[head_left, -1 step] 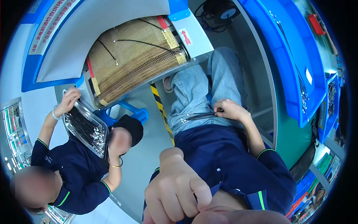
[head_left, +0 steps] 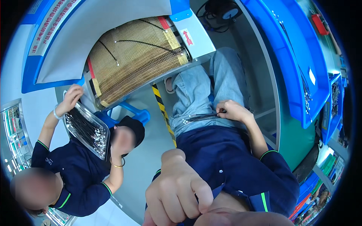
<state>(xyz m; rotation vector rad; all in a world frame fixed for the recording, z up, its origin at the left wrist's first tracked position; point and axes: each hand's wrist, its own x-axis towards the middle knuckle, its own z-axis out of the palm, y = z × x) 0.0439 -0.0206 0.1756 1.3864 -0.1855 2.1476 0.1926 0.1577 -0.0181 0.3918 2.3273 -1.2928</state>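
Note:
My right hand (head_left: pixel 233 110) rests on my lap, its fingers closed around a bundle of thin black cables (head_left: pixel 201 117). The cables lie across my jeans, with small silvery-white connector ends pointing left. My left hand (head_left: pixel 177 194) is raised close to the camera, at the bottom of the view. It is curled into a fist, knuckles up, with nothing showing in it; its palm side is hidden. In front of me is a conveyor with a tan mesh belt (head_left: pixel 132 71), and a few black cables (head_left: pixel 145 44) lie spread on the mesh.
On the left, a co-worker holds a metal tray (head_left: pixel 103 152) full of black cables near a blue stool (head_left: pixel 137 112). To my right stand a large blue bin (head_left: pixel 301 49) with cables and a smaller blue bin (head_left: pixel 333 113). Yellow-black tape (head_left: pixel 159 101) marks the floor.
The co-worker's hands have shifted slightly around the tray. My own hands and the cables show no visible movement.

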